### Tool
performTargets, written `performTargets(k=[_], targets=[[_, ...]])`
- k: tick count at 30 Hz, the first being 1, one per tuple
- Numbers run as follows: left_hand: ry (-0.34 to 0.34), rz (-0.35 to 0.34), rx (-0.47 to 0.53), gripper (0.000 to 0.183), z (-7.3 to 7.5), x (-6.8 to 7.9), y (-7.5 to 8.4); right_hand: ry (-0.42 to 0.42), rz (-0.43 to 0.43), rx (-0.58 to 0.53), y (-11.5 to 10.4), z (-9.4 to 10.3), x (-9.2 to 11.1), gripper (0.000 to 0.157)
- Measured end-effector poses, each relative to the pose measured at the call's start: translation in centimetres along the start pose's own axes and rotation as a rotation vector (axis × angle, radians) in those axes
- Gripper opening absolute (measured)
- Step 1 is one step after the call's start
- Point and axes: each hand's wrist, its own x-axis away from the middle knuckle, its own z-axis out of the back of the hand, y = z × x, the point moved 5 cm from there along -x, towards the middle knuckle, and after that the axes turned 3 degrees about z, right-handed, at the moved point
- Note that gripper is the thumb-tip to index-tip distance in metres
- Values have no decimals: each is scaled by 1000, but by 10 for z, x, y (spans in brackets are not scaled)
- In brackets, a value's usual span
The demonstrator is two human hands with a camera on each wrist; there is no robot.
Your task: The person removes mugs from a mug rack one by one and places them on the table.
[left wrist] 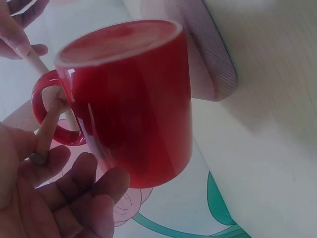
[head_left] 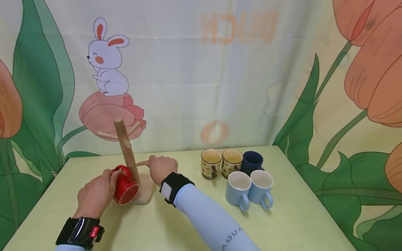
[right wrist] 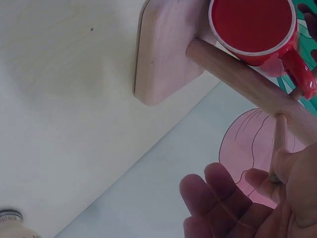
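A red mug point(head_left: 128, 186) hangs tilted by its handle point(left wrist: 40, 99) on a lower peg of a wooden mug tree point(head_left: 128, 155). My left hand point(head_left: 95, 193) pinches the end of that peg point(left wrist: 48, 130) between thumb and index finger, its other fingertips close to the mug's side. Across the post, my right hand point(head_left: 161, 169) pinches the tip of the opposite peg point(right wrist: 279, 136). The right hand's other fingers point(right wrist: 198, 193) are loosely bent below it. The mug's mouth faces down and toward me in the head view.
Right of the tree stand two patterned cream mugs point(head_left: 211, 167), a dark blue mug point(head_left: 252, 162) and two light blue mugs point(head_left: 237, 191). The tree's upper pegs point(head_left: 107, 135) are bare. A printed curtain point(head_left: 176, 87) hangs behind the table point(head_left: 188, 223).
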Motion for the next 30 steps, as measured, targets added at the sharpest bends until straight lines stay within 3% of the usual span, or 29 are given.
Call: performTargets(k=[4,9,16,25,30], targets=[[-40,46,3,49,-2,1,-5,-54,-30,-20,6,-6,3,36],[-47,55,2,57,-3,3,-14,-127,-63,-52,22,-18,15,42],[-61,102,26,66,-5,11,-26,-118,-49,-135,53,-34,56,43],[-107,204,15,90,-15,14,-44,-229,-79,-280,89,-65,104,49],[-115,250,28,97,-22,16,-48,-241,-97,-302,102,-73,123,51]])
